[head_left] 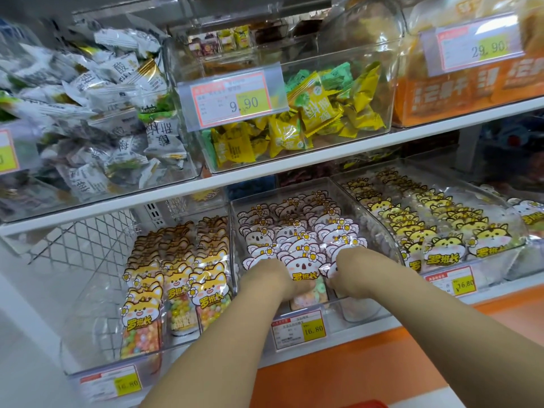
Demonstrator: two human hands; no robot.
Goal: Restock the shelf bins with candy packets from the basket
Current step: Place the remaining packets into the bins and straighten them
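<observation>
Both hands are in the middle bin (234, 245) on the lower shelf (382, 323), among the koala packets (297, 240) standing in rows there. The left hand (272, 275) is just left of the front packet (304, 272) and the right hand (351, 265) just right of it, both touching packets. The fingers of both hands are buried between packets, so I cannot tell whether they grip 1 or only press the rows straight.

This looks like the seating step: packets being settled upright at the front of the bin. The bin looks nearly full, so the job here seems close to done.

Next, the hands need to come out without tipping the front row, then go to the basket. A red edge (363, 404) at the bottom of the view may be the basket.
</observation>
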